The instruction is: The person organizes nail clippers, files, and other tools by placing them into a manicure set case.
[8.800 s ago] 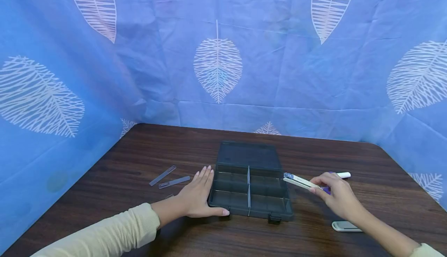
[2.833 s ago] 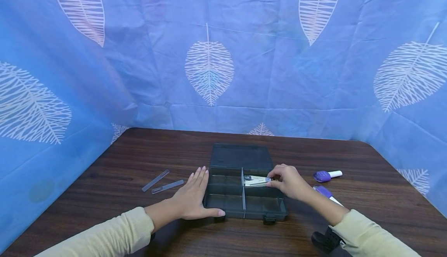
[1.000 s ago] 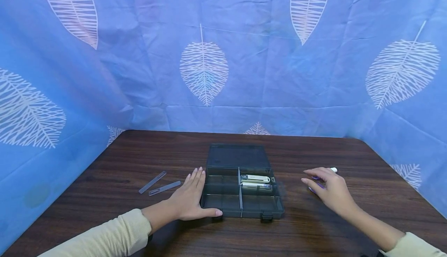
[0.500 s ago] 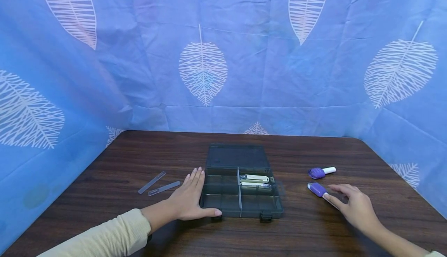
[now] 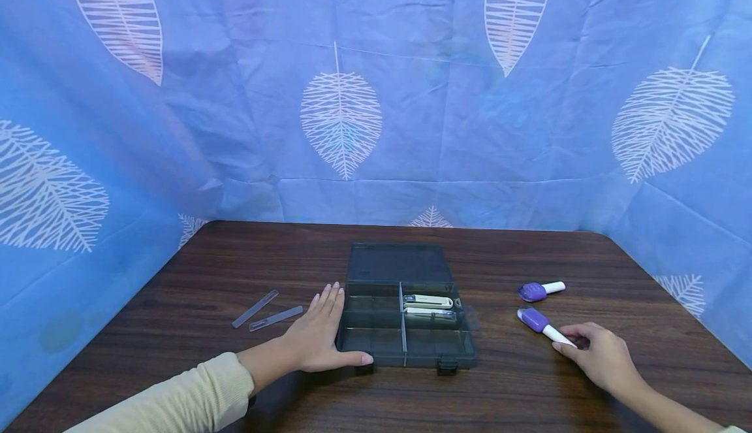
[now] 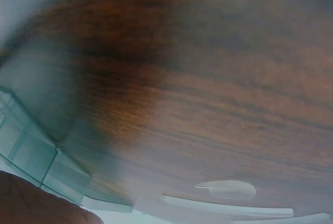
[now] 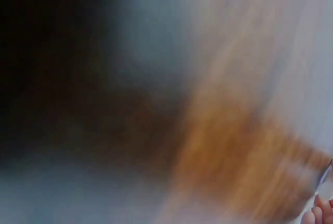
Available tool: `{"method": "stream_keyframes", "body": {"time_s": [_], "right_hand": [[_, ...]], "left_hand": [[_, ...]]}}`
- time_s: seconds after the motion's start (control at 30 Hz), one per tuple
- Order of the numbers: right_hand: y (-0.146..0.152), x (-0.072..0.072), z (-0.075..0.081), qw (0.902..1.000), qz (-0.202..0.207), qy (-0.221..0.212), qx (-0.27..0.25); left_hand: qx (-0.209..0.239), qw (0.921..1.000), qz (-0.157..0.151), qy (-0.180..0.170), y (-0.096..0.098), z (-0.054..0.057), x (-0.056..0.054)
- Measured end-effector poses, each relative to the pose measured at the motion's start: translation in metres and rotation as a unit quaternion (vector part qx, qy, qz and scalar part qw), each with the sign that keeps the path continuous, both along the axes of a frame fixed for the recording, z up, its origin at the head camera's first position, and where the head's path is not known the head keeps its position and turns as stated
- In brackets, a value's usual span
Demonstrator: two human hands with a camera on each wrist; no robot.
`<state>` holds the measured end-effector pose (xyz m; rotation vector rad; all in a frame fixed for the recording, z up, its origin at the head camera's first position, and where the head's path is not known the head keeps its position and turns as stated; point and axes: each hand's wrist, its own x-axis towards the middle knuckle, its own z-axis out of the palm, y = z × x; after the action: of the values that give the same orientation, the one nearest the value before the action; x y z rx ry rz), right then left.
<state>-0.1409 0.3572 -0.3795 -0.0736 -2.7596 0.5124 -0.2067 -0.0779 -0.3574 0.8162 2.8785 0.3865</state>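
Note:
My left hand (image 5: 320, 338) lies with straight fingers along the left side of an open dark see-through divided box (image 5: 373, 345), its thumb at the front edge. Two pale nail clippers (image 5: 429, 302) lie in the box's right rear compartment. At the right, my right hand (image 5: 605, 358) pinches the white cap end of a purple nail polish bottle (image 5: 534, 319), which lies slanted on the table. Just behind it lies a second purple nail polish bottle (image 5: 531, 292). Fingertips (image 7: 318, 214) show at the corner of the blurred right wrist view.
Left of the box lie clear plastic strips (image 5: 276, 318), also in the left wrist view beside a small pale piece (image 6: 229, 189). The box lid (image 5: 396, 263) is folded back on the brown table (image 5: 282, 250). A blue leaf-print cloth (image 5: 411, 126) hangs behind.
Both nail clippers went from the right side into the box. My right hand then moved back right to the nearer nail polish bottle and took its cap. My left hand stayed by the box.

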Motion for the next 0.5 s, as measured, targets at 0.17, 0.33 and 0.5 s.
{"method": "stream_keyframes", "body": {"time_s": [0.17,0.33,0.5], "right_hand": [[0.0002,-0.0020,0.0029,0.9998,-0.001,-0.018,-0.002],[-0.0012,-0.0039,0.0068,0.9991,0.005,-0.041,-0.010],[-0.0028,-0.0058,0.0094,0.9982,0.007,-0.056,-0.021]], "left_hand": [[-0.002,1.0000,-0.002,0.002,0.0004,-0.0004,-0.0004],[-0.001,1.0000,-0.002,0.003,0.0004,-0.0001,-0.0004],[-0.004,1.0000,-0.001,0.004,0.0002,0.0007,-0.0005]]}}
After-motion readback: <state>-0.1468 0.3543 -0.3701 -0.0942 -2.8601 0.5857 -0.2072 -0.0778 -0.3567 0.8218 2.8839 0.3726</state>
